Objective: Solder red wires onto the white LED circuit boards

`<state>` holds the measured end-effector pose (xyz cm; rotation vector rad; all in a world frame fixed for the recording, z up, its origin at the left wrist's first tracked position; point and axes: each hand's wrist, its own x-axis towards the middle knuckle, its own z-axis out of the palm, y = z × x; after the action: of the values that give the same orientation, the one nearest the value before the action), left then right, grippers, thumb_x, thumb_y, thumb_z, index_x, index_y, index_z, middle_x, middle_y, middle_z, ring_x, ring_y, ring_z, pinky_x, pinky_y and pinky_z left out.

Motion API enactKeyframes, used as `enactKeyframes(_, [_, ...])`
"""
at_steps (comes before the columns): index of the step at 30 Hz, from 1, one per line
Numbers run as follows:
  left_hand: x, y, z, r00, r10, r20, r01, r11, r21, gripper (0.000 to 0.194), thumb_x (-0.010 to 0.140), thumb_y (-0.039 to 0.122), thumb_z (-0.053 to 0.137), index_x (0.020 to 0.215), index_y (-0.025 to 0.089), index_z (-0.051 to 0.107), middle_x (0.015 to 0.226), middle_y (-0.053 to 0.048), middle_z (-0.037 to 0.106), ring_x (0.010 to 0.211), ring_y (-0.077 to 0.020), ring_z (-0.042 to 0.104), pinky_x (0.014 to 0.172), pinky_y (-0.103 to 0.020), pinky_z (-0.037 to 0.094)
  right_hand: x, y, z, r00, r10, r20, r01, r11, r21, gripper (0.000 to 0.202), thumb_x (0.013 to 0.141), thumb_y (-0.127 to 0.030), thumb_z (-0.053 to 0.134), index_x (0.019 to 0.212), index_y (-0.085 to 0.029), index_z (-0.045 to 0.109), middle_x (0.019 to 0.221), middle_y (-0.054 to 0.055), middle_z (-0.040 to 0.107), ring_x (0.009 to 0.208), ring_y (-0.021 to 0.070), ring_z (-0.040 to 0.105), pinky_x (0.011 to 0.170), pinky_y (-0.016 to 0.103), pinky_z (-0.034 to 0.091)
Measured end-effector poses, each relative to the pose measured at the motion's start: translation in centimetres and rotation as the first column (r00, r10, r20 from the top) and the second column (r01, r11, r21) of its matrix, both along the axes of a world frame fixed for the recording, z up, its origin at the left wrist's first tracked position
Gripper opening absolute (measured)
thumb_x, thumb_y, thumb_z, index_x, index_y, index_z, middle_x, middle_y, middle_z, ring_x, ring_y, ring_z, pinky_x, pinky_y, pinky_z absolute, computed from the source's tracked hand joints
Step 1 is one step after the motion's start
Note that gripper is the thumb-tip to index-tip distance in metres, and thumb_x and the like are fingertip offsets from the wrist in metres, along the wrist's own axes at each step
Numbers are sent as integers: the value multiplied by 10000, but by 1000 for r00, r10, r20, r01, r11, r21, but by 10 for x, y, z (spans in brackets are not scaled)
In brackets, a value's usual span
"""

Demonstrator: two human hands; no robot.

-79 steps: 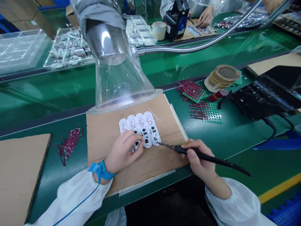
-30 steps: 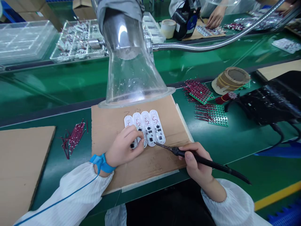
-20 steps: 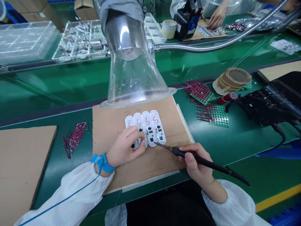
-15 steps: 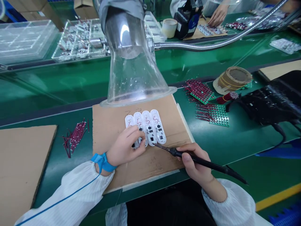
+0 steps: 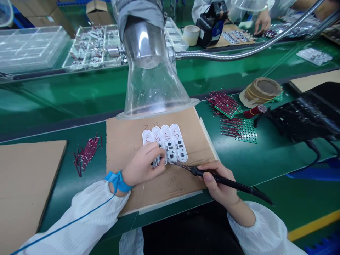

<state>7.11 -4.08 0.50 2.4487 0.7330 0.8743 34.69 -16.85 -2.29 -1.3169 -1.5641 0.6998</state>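
Several white oval housings [image 5: 181, 145] lie side by side on a cardboard sheet [image 5: 175, 180], with red wires and small circuit boards inside. My right hand [image 5: 219, 180] grips a soldering iron [image 5: 225, 181] like a pen. The iron's tip meets the lower end of the third housing [image 5: 170, 145] from the left. My left hand [image 5: 145, 163], with a blue wrist strap [image 5: 118, 181], rests over the lower parts of the left-hand housings. Its thumb and forefinger are pinched together near the tip; what they hold is too small to make out.
A clear fume hood [image 5: 156, 88] hangs above the housings. Loose red wires [image 5: 89, 152] lie left; wired green boards [image 5: 240, 129], a tape roll [image 5: 260, 92] and a black device [image 5: 305, 113] stand right. Behind are parts trays [image 5: 92, 46] and a co-worker's hand [image 5: 262, 23].
My hands and the iron hold nearly the same place at the housings. The whole view has shifted slightly. The co-worker's hand across the bench has moved right, off the parts there.
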Motion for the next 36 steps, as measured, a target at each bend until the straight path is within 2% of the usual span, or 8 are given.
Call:
enactKeyframes(2, [-3, 0, 3, 1000, 18, 5, -18, 1000, -16, 124, 986, 98, 569, 943, 213, 583, 802, 19, 545, 687, -143, 519, 635, -265, 433, 0, -1, 0, 999, -32, -29, 32, 999, 16, 129, 1085, -375, 694, 1136, -275, 757, 882, 26, 789, 685, 178, 763, 601, 276, 602])
enactKeyframes(6, [-22, 2, 9, 990, 143, 7, -141, 981, -136, 125, 1034, 122, 589, 989, 204, 671, 760, 36, 515, 628, -127, 487, 593, -250, 416, -7, 0, 8, 979, -133, -155, 142, 989, 46, 195, 1111, -416, 644, 1088, -252, 746, 816, 17, 746, 631, 168, 732, 580, 280, 608])
enactKeyframes(9, [-40, 2, 8, 992, 120, 43, -109, 973, -205, 136, 1053, 142, 646, 1060, 208, 765, 735, 29, 553, 634, -125, 538, 612, -245, 454, -20, 3, 13, 963, -139, -233, 147, 989, 17, 172, 1122, -391, 630, 1087, -256, 731, 779, -3, 722, 615, 156, 717, 585, 268, 611])
enactKeyframes(12, [-48, 0, 6, 993, 83, 86, -65, 978, -196, 103, 1041, 149, 691, 1049, 207, 776, 700, 51, 517, 594, -100, 506, 594, -227, 430, -31, 5, 10, 968, -115, -225, 114, 993, -19, 130, 1109, -358, 650, 1119, -262, 736, 831, 8, 740, 661, 167, 728, 608, 280, 616])
enactKeyframes(16, [-47, -6, 3, 995, 83, 54, -71, 976, -206, 86, 1001, 127, 689, 1045, 198, 669, 633, 117, 404, 508, -67, 402, 528, -190, 357, -35, 6, 4, 970, -144, -197, 145, 989, -9, 121, 1100, -338, 651, 1111, -262, 745, 842, 11, 741, 664, 172, 715, 613, 288, 602])
enactKeyframes(19, [-47, -8, 3, 995, 92, 36, -82, 971, -224, 109, 982, 108, 630, 1021, 208, 609, 634, 123, 414, 497, -63, 392, 505, -173, 343, -33, 6, 4, 972, -145, -186, 148, 989, 4, 137, 1095, -343, 656, 1060, -249, 750, 778, 3, 719, 617, 168, 698, 585, 280, 585])
enactKeyframes(28, [-45, -6, 7, 998, 55, -25, -59, 970, -236, 84, 982, 132, 585, 992, 210, 615, 610, 121, 432, 486, -67, 386, 491, -173, 324, -33, 10, 10, 987, -63, -146, 64, 998, 6, 115, 1090, -308, 645, 1060, -256, 742, 748, 0, 695, 615, 176, 680, 579, 292, 557])
enactKeyframes(36, [-46, -7, 6, 998, 57, -25, -61, 968, -243, 83, 984, 134, 590, 992, 212, 617, 611, 120, 424, 489, -71, 375, 494, -178, 312, -32, 10, 10, 989, -59, -138, 59, 998, -6, 102, 1081, -310, 660, 1060, -260, 746, 753, 0, 698, 621, 182, 679, 591, 300, 563])
